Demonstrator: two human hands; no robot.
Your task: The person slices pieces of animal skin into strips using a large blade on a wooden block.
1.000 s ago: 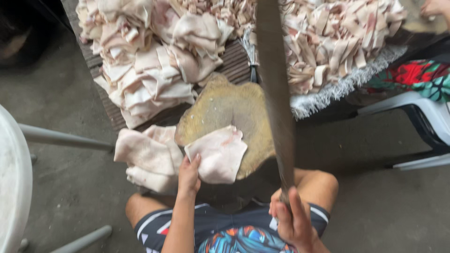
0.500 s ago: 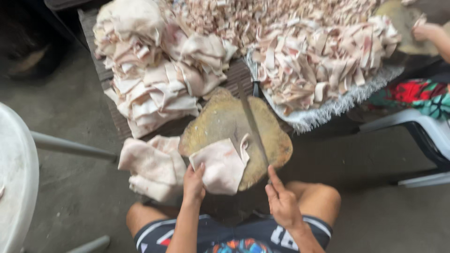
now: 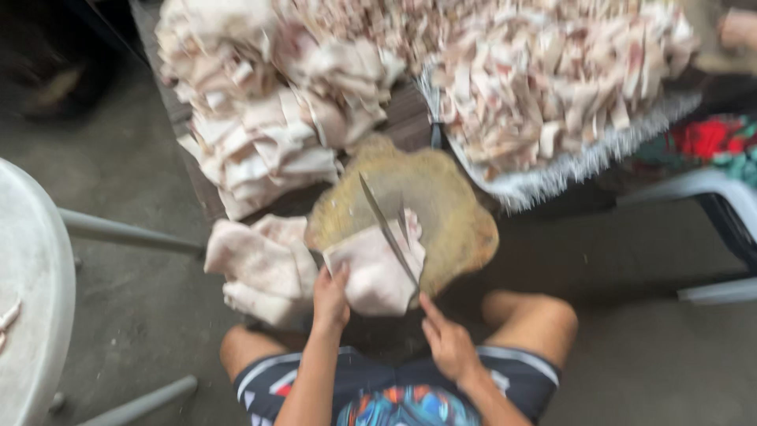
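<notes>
A pale pink slab of pork skin [image 3: 377,272] lies on a round wooden chopping block [image 3: 441,213]. My left hand [image 3: 331,298] presses down on the slab's near left edge. My right hand [image 3: 446,341] grips the handle of a long knife [image 3: 386,229], whose blade rests slanted across the slab. The frame is blurred, so fine detail of the cut is not clear.
More uncut slabs [image 3: 256,264] lie left of the block. Stacked skin [image 3: 260,118] and a heap of cut strips [image 3: 552,79] sit beyond on a tray with a silvery edge [image 3: 552,177]. A white plastic table [image 3: 31,292] stands left, a chair [image 3: 710,189] right. Another person's hand [image 3: 737,28] shows top right.
The knife has come down from raised high in front of the camera onto the slab on the block. My left hand has stayed on the slab.
</notes>
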